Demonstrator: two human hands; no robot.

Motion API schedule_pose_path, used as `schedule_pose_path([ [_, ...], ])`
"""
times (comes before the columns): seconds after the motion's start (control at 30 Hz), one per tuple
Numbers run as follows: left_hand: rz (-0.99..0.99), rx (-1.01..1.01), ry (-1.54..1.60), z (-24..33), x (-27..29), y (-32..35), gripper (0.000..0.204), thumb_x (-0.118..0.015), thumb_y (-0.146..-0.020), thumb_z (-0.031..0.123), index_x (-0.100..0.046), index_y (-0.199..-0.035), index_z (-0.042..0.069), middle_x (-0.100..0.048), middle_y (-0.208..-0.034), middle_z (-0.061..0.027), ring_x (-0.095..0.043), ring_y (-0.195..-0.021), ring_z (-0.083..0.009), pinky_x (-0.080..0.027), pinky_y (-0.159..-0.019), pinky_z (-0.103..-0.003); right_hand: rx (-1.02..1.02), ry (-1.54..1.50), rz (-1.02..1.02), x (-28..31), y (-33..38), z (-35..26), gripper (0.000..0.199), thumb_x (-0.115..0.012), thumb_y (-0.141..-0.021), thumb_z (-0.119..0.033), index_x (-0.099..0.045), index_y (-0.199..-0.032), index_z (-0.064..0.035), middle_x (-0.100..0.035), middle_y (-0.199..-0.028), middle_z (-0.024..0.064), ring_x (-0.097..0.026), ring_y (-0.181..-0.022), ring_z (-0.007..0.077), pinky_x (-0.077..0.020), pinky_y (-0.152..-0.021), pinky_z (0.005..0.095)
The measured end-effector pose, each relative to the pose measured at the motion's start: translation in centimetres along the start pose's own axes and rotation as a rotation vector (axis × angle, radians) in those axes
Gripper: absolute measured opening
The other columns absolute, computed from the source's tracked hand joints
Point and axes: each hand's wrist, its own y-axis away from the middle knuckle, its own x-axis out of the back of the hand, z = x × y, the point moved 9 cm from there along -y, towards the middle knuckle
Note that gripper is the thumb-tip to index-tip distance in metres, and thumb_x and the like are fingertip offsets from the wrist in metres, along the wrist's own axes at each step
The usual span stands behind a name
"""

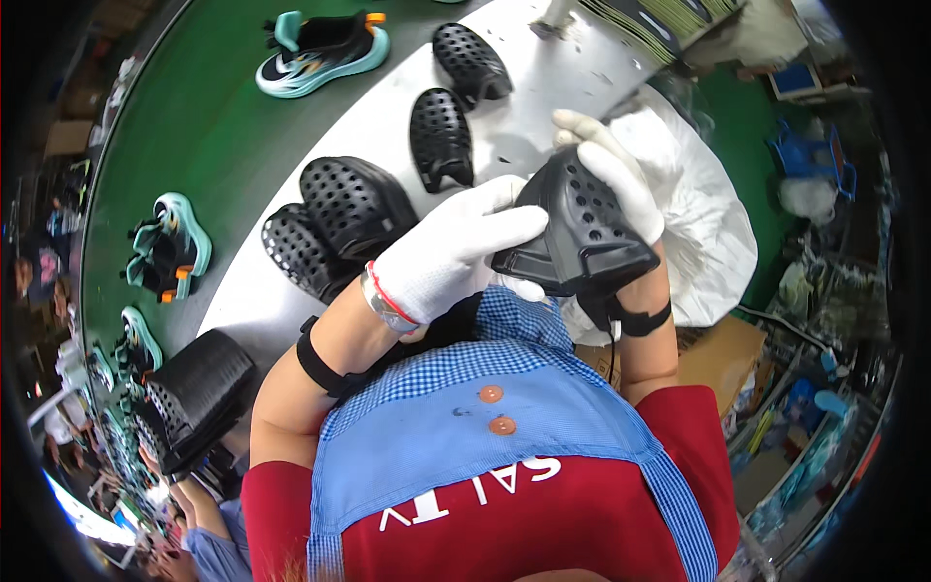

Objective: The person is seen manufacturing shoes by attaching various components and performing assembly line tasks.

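Observation:
A black plastic shoe tree (572,209), dotted with round holes, is held up in front of my chest, tilted toward me. My left hand (456,242), in a white glove, grips its left side with the fingers partly bent. My right hand (621,175), also gloved, is wrapped round its upper right side. Whether a second piece is nested under it, I cannot tell. On the white tabletop (524,92) beyond lie more black shoe trees: one at the back (472,60), one nearer (441,136), and a side-by-side group (359,206) left of my left hand.
Black and mint sneakers (330,58) sit on the green belt (208,82) along the left. A stack of black shoe trees (206,388) is at lower left, by another person's arm (202,504). A white sack (713,228), a cardboard box (725,351) and a blue stool (810,160) stand right.

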Motion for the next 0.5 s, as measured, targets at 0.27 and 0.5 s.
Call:
schedule_pose_path([
  [0.27, 0.016, -0.187, 0.163, 1.2, 1.9, 1.1, 0.038, -0.05, -0.096, 0.022, -0.044, -0.128, 0.003, -0.056, -0.118, -0.0084, -0.06, -0.104, -0.0175, -0.053, -0.087, -0.035, 0.281, 0.243, 0.024, -4.3, -2.5, -2.1, 0.047, -0.055, -0.088, -0.017, -0.047, -0.13, 0.0017, -0.056, -0.119, 0.0112, -0.055, -0.102, 0.014, -0.0442, -0.09, 0.0268],
  [0.5, 0.251, -0.559, 0.087, 4.4, 5.0, 1.5, 0.032, -0.054, -0.094, 0.015, -0.047, -0.122, -0.001, -0.057, -0.111, -0.0063, -0.054, -0.102, -0.0107, -0.044, -0.091, -0.028, 0.366, 0.265, -0.017, -5.7, -1.5, -2.8, 0.102, -0.072, -0.076, -0.048, -0.018, -0.146, 0.0014, -0.035, -0.143, 0.0183, -0.041, -0.129, 0.026, -0.0349, -0.106, 0.0364],
])
